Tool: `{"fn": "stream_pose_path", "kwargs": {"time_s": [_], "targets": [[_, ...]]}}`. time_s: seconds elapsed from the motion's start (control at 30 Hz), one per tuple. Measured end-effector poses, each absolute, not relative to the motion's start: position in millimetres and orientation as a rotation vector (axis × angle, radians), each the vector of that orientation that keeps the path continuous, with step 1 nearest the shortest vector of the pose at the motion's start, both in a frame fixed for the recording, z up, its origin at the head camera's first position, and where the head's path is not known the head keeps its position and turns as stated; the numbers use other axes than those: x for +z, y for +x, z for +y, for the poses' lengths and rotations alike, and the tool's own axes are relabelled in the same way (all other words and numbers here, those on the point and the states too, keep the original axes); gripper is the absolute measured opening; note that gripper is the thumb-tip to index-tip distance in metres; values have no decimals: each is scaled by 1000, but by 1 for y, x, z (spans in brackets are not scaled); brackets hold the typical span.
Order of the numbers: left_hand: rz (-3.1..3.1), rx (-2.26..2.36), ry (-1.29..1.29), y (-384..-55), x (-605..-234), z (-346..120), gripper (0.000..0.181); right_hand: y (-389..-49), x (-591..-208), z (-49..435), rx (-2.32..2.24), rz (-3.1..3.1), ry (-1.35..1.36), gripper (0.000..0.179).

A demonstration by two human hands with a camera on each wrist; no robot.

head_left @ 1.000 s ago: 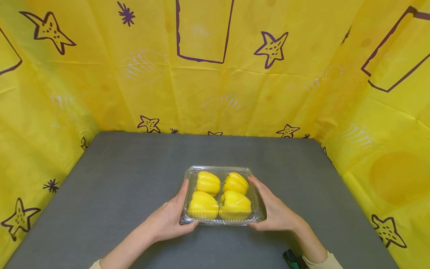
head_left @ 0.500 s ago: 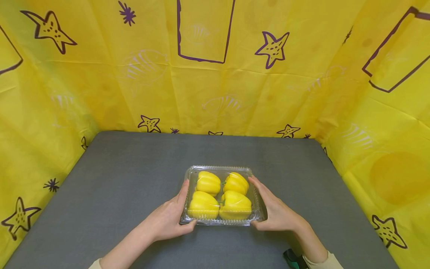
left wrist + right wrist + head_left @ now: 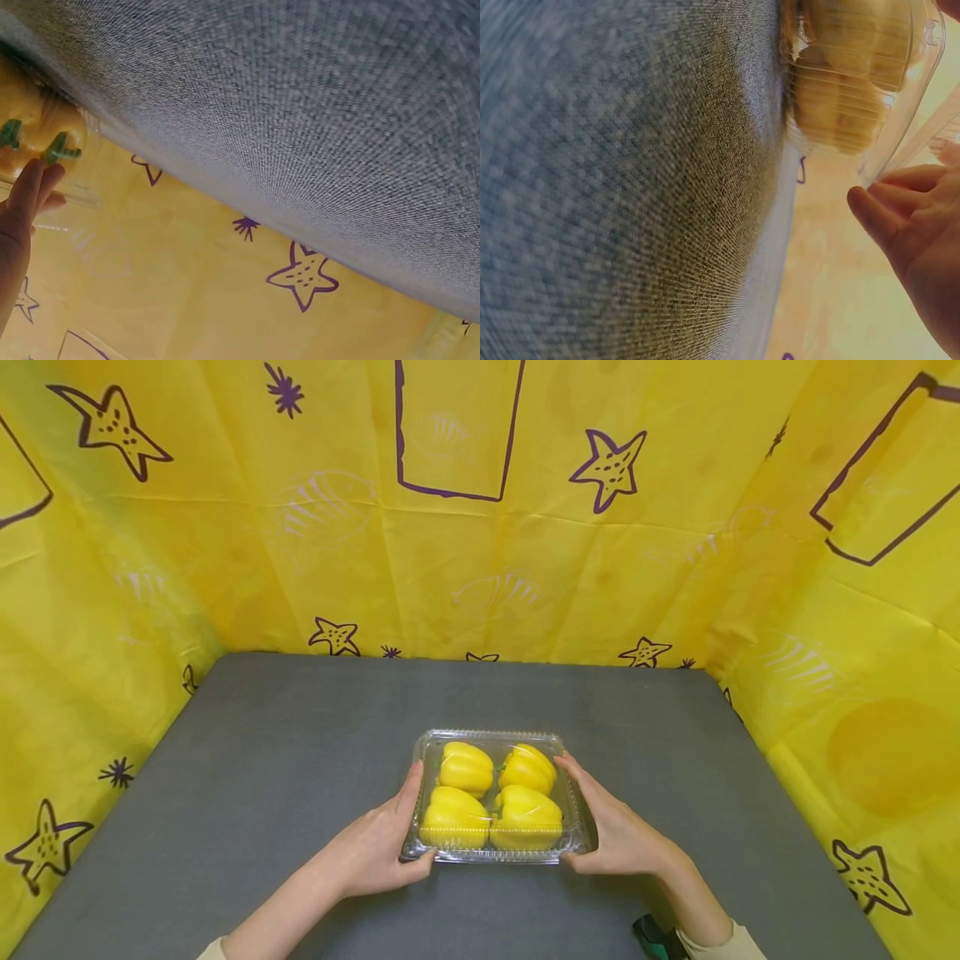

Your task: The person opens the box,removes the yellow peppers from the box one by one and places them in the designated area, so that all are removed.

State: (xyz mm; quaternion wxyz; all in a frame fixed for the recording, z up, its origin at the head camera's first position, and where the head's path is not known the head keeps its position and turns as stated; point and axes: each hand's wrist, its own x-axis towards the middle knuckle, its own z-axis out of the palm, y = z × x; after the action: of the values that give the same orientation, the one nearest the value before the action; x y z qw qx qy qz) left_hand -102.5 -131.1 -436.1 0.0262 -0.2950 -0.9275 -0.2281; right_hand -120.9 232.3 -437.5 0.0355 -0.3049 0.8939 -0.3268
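Note:
A clear plastic clamshell box with its lid down contains several yellow bell peppers, set in two rows. My left hand holds the box's left side, its thumb at the near left corner. On the opposite side my right hand grips the box, with the thumb at the near right corner. Green pepper stems show through the plastic in the left wrist view, close to the left fingertips. The right wrist view has the right fingertips right at the edge of the box.
The box is near the middle of a grey table. Yellow cloth printed with starfish and fish hangs behind the table and along both sides. A black and green object shows beside the right wrist at the bottom edge.
Both thumbs have drawn slightly outward along the near edge toward the corners. The box and the peppers have stayed in place.

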Motion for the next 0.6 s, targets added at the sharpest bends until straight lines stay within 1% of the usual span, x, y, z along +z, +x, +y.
{"fn": "stream_pose_path", "kwargs": {"time_s": [0.6], "targets": [[-2878,-698,-934,-102,-436,-133,107,-121,-439,232,-1061,2718,-904,116]]}}
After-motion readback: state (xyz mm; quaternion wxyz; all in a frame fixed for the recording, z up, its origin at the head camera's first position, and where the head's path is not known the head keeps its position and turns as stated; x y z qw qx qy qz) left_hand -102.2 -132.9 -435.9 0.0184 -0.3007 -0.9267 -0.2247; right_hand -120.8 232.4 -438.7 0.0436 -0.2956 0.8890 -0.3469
